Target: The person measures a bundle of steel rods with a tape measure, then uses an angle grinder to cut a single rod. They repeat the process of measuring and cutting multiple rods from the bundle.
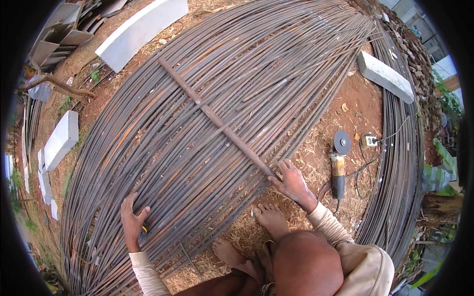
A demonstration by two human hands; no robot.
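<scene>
Long rusty steel reinforcing bars (207, 148) lie in a wide fanned bundle. Across them rests a thicker brown metal rod (217, 120). My right hand (295, 186) is at the rod's near end, thumb against it and fingers stretched apart. Over the bars at the lower left is my left hand (132, 222), its fingers extended and thumb spread. A small yellow-and-black object (144, 229) shows beside its palm, mostly hidden. To the right of my right hand an angle grinder (338, 170) with a dark disc lies on the ground.
A socket block (369, 141) with cords sits beside the grinder. Another bar bundle (395, 182) runs along the right. Pale concrete blocks (385, 76) lie around the bars. Boards (59, 42) are stacked at the upper left. My bare feet (270, 219) rest on straw-strewn soil.
</scene>
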